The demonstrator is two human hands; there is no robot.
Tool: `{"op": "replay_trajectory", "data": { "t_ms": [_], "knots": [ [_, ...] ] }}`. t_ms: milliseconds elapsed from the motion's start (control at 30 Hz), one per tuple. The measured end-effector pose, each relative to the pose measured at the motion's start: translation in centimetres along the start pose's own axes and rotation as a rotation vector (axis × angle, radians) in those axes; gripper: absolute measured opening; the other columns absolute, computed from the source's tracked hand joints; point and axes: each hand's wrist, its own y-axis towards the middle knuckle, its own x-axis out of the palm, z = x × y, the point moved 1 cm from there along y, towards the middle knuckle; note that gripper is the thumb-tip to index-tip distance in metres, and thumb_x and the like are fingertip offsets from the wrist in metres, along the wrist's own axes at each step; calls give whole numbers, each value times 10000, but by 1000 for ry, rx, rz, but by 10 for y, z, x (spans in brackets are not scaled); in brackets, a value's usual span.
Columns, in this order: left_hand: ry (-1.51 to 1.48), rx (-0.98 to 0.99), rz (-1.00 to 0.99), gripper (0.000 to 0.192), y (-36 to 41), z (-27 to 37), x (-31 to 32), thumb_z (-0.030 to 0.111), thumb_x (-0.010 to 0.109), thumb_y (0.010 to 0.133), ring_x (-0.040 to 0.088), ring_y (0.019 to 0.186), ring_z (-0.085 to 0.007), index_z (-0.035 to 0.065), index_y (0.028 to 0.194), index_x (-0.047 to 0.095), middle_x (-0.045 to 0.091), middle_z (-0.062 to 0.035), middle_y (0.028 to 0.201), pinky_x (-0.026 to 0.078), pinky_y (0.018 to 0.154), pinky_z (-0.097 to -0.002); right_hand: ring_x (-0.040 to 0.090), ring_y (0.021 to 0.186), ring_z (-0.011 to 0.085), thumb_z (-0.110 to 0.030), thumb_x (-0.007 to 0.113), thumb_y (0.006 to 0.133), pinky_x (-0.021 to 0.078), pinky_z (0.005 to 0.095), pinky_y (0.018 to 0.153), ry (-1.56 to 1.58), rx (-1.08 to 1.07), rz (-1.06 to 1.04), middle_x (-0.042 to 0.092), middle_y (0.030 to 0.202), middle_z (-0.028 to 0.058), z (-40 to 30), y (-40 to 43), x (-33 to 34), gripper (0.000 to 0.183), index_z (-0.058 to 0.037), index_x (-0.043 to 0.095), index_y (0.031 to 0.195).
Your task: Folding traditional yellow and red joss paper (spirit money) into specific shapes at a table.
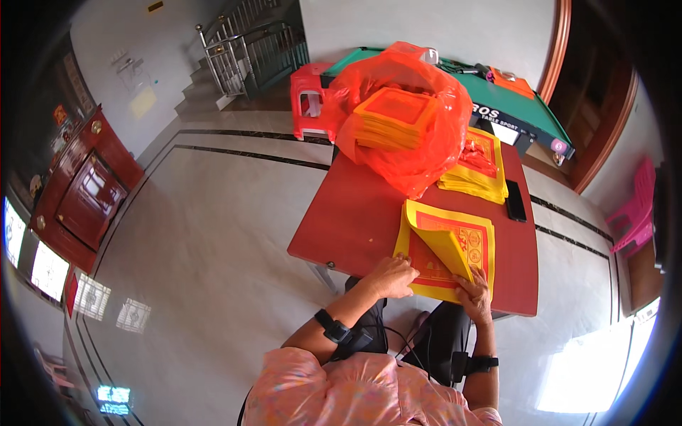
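Yellow paper sheets printed in red (426, 266) lie at the near edge of a dark red table (346, 213). The top sheet's left part is lifted and curls over to the right. My right hand (475, 293) pinches the folded edge of that sheet near the lower right. My left hand (393, 276) rests on the lower left edge of the sheets, fingers bent; whether it grips any is unclear. Farther back, a red plastic bag (421, 165) holds a thick stack of orange-yellow papers (394, 120). Right of the bag lies another stack of yellow printed papers (474, 183) with crumpled red plastic on it.
A black phone (515, 201) lies at the table's right side. Behind the table stand a green-topped game table (511, 104) and red plastic stools (309, 101). A wooden cabinet (88, 191) is at left, a pink chair (636, 213) at right.
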Motion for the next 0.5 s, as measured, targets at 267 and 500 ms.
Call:
{"op": "replay_trajectory", "data": {
  "t_ms": [267,500],
  "knots": [
    [-30,3,-28,383,3,3,-6,309,711,695,551,1029,-322,41,964,657,600,-187,1044,475,830,-420,485,1163,346,-200,790,505,280,457,1051,-102,4,-10,608,1110,171,-4,0,-1,540,-62,677,1015],
    [-45,71,175,305,3,-1,1,290,737,651,619,876,-319,11,762,684,659,-171,821,507,770,-407,500,1133,360,-176,766,468,291,469,1044,-127,2,-24,613,1084,177,2,-1,0,570,-40,664,1012]
  ]
}}
